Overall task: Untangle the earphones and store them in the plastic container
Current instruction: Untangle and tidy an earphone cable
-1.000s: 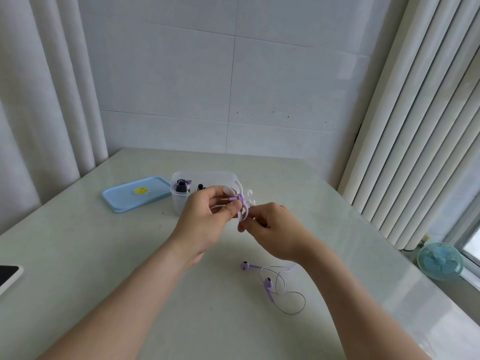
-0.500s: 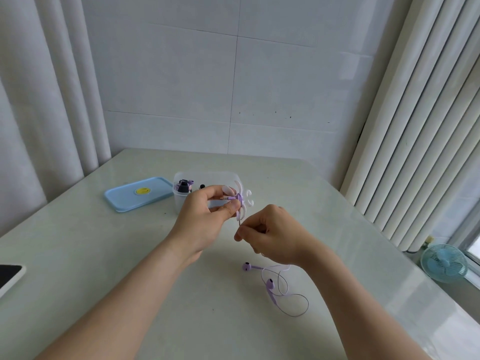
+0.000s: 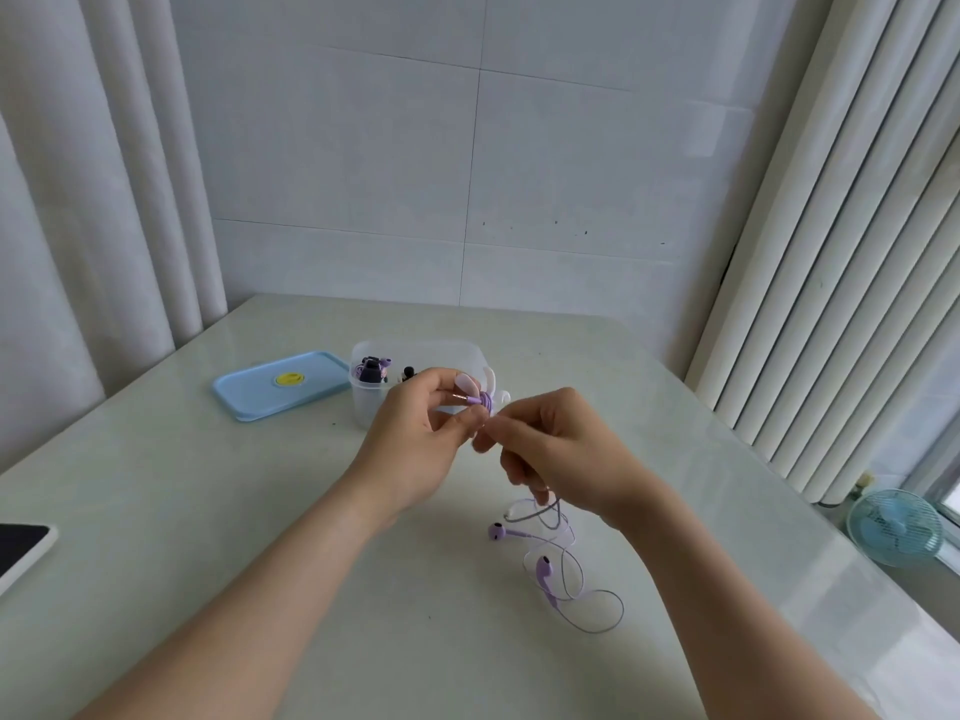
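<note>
My left hand (image 3: 415,433) pinches the earphones (image 3: 544,566) at the plug (image 3: 470,400), my right hand (image 3: 561,454) just beside; light, limp, so I grip close.

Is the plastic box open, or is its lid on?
Open. The blue lid lies flat on the table beside the clear box, not on top, and small dark things show inside it.

The bare left forearm (image 3: 270,579) and right forearm (image 3: 727,605) angle in from below. The left hand (image 3: 415,439) pinches the thin purple earphone cable (image 3: 484,401) between thumb and forefinger. The right hand (image 3: 566,449), fingers curled, grips it just beside, the two hands' fingertips almost touching.
</note>
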The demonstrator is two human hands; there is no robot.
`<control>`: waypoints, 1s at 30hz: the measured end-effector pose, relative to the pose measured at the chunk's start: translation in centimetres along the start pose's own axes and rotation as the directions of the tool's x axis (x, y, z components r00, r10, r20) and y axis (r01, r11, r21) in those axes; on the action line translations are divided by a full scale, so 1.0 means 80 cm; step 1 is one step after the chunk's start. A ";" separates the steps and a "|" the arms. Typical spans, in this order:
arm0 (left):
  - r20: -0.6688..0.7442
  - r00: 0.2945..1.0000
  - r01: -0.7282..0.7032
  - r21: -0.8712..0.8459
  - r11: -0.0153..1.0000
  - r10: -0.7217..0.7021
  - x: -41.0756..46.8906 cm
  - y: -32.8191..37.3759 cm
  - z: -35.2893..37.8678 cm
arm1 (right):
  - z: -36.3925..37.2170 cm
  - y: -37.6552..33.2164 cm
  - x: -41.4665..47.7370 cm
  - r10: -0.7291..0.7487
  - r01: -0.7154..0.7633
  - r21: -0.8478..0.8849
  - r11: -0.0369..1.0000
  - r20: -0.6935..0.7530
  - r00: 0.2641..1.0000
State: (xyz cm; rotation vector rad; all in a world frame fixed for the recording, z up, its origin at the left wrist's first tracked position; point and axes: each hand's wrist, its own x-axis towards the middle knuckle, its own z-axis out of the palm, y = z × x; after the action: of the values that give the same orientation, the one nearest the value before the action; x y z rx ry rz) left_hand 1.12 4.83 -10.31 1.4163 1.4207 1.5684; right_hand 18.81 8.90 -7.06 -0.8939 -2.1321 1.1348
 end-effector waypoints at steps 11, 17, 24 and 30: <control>0.232 0.973 -0.015 0.046 0.999 0.004 -0.009 0.000 0.004 | -0.003 0.005 0.004 0.043 -0.033 0.065 0.997 -0.160 0.986; 0.188 0.982 -0.005 0.023 1.000 0.000 -0.007 -0.001 0.002 | -0.003 -0.001 0.003 0.044 -0.027 0.123 0.992 -0.145 0.988; 0.270 0.963 0.018 -0.041 0.999 -0.006 -0.005 0.000 0.000 | -0.020 0.002 0.004 0.108 -0.013 0.286 0.958 -0.318 0.942; 0.312 0.950 0.025 -0.136 0.990 0.020 -0.008 0.005 0.000 | -0.026 0.019 0.010 0.112 -0.039 0.181 0.983 -0.413 0.904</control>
State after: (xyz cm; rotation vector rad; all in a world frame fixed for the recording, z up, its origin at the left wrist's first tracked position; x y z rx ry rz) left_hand 1.40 4.18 -10.12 1.5001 1.1040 1.3399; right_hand 20.25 11.18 -7.21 -1.0421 -1.6376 1.0301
